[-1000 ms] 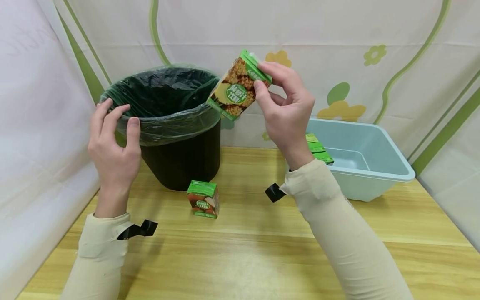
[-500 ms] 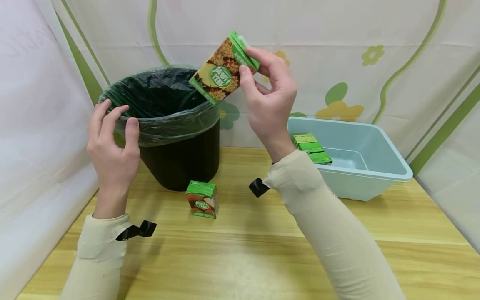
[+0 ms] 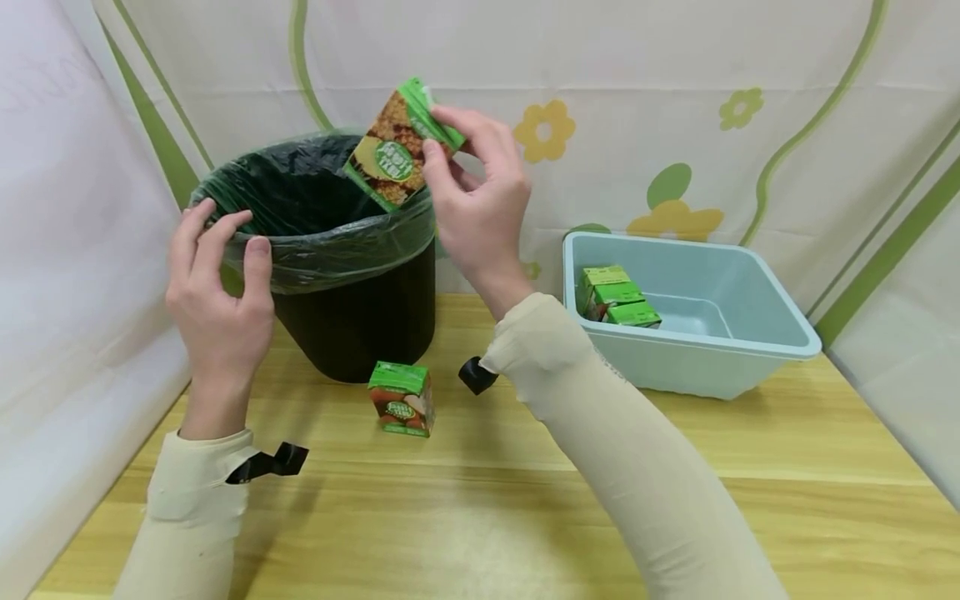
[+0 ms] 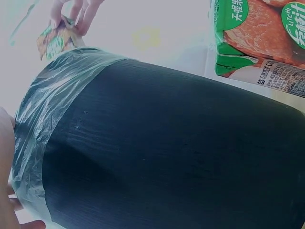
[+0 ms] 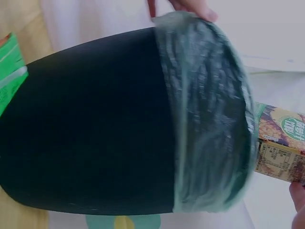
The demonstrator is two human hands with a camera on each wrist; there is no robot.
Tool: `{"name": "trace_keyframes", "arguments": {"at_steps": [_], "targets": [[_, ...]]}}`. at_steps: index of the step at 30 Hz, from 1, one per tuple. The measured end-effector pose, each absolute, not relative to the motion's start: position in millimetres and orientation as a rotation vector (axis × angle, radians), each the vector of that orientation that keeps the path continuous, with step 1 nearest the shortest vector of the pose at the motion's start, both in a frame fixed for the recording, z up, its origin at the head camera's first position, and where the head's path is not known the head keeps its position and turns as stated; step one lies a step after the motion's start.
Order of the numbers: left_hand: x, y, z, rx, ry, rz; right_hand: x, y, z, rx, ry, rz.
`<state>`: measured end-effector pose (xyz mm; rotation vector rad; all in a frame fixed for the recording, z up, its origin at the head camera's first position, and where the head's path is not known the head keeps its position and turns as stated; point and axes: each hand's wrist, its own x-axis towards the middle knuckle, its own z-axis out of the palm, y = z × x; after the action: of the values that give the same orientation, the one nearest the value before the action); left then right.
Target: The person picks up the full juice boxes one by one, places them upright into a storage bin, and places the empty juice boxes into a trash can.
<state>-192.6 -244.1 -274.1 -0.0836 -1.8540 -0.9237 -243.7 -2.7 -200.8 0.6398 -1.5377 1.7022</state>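
My right hand (image 3: 480, 187) pinches a pineapple juice carton (image 3: 397, 150) by its green top end, between thumb and fingers. The tilted carton hangs over the right part of the opening of a black trash bin (image 3: 360, 325). A thin clear-green liner bag (image 3: 352, 258) folds over the bin's rim. At the rim's left side rests my left hand (image 3: 225, 292), its fingers spread and touching the bag. A lychee juice carton (image 3: 402, 400) stands on the table before the bin, and it also shows large in the left wrist view. The bin's bottom is hidden.
On the right stands a light blue plastic tub (image 3: 697, 362) with several green-topped cartons (image 3: 618, 296) at its left end. The wooden table (image 3: 480, 517) reaches back to a flower-printed curtain (image 3: 630, 125). A white cloth (image 3: 67, 250) hangs at the left.
My right hand has carried the pineapple juice carton leftward, from beside the bin to over its opening. My left hand stays at the rim, and the lychee carton has not moved.
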Motion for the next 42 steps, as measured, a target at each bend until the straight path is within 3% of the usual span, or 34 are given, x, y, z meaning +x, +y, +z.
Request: {"name": "trace_keyframes", "arguments": {"at_steps": [8,19,42], "targets": [[-193,-247,-272,-0.088,-1.837,-0.917,-243,-21,-206,0.713,-1.756,1.585],[-187,-250,-270,-0.070,-1.835,-0.921,-246,-27,-212,0.850,-2.100,1.077],[-186,-250,-270,-0.057,-1.844,-0.910,-244,-26,-179,0.796,-2.608,0.927]]}}
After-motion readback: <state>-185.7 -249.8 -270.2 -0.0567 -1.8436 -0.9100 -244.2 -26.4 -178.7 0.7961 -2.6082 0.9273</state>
